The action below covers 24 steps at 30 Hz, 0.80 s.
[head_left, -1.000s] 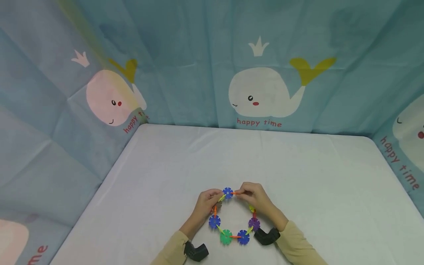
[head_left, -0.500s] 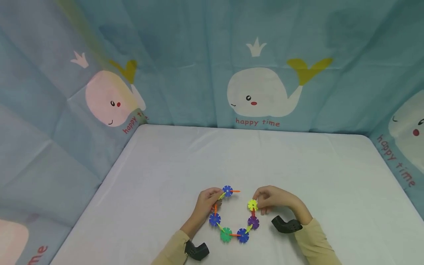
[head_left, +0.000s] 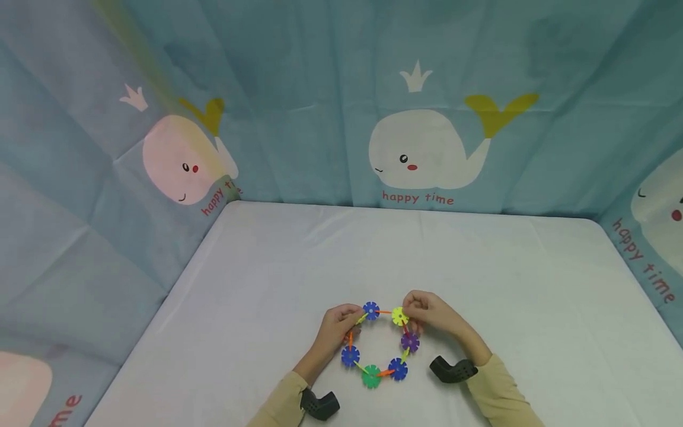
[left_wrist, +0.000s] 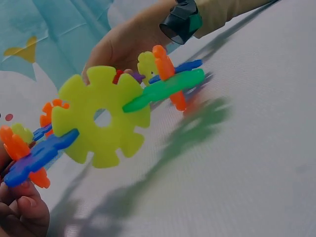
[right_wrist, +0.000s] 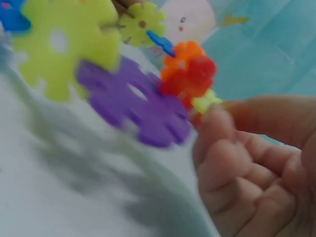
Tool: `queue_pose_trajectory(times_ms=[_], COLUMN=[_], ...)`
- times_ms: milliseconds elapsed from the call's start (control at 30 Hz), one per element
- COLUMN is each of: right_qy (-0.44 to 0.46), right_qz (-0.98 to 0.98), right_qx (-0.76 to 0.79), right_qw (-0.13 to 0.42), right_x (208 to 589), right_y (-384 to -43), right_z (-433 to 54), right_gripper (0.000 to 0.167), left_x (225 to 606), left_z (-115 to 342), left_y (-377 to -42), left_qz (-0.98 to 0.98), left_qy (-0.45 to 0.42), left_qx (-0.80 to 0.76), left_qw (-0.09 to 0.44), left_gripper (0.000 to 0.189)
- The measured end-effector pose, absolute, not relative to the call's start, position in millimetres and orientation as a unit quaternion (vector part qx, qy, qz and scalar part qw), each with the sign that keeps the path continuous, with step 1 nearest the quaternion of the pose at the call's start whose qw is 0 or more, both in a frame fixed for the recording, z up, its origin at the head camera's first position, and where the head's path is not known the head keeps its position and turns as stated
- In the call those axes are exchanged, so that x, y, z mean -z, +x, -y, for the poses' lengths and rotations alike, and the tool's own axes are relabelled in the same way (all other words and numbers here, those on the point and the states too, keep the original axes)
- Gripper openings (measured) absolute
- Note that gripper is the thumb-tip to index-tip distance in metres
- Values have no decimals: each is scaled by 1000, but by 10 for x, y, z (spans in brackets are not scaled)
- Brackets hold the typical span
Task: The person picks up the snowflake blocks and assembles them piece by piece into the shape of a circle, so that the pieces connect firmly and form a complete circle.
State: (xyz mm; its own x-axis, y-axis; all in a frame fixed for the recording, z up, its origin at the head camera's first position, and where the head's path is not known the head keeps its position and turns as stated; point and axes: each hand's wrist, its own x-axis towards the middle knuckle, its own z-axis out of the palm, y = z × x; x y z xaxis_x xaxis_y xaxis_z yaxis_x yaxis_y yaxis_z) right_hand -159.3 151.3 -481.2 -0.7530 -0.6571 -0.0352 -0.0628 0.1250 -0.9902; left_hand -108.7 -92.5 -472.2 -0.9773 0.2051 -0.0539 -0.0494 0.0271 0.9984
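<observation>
Notched plastic snowflake discs, linked edge to edge, form a ring between my hands. At its upper left my left hand (head_left: pixel 336 327) pinches the chain beside a blue disc (head_left: pixel 370 310). My right hand (head_left: pixel 433 311) pinches a yellow disc (head_left: pixel 399 316) at the upper right. Between those two, an orange disc (head_left: pixel 383 312) seen edge-on reaches the yellow one's rim. A purple disc (right_wrist: pixel 133 101) and a red disc (right_wrist: pixel 187 76) run up to the right fingertips in the right wrist view. Lower on the ring hang a green disc (head_left: pixel 371 376) and a blue disc (head_left: pixel 398 369).
A white cloth covers the table (head_left: pixel 299 255). Blue curtains (head_left: pixel 299 118) printed with whales rise behind it and at both sides. Each wrist carries a black camera mount, the left mount (head_left: pixel 320 405) and the right mount (head_left: pixel 453 370).
The right hand let go of the orange disc, moved right to the yellow disc, then brought it up and left against the orange one. The left hand kept its pinch.
</observation>
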Motion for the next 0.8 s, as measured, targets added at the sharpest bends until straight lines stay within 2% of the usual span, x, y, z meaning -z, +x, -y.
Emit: queue_pose_trajectory(times_ms=[500, 800], right_qy=[-244, -255], right_qz=[-697, -698], right_qx=[653, 650], right_qw=[169, 161], right_x=[4815, 4809], right_y=[-1526, -1534], right_z=[-1362, -1383], right_gripper=[10, 16], left_x=[4719, 4735], left_z=[922, 926], left_y=[-1087, -1089], left_qz=[-706, -697], left_qy=[29, 39], left_qx=[-702, -709], left_qw=[91, 95], left_gripper=[21, 21])
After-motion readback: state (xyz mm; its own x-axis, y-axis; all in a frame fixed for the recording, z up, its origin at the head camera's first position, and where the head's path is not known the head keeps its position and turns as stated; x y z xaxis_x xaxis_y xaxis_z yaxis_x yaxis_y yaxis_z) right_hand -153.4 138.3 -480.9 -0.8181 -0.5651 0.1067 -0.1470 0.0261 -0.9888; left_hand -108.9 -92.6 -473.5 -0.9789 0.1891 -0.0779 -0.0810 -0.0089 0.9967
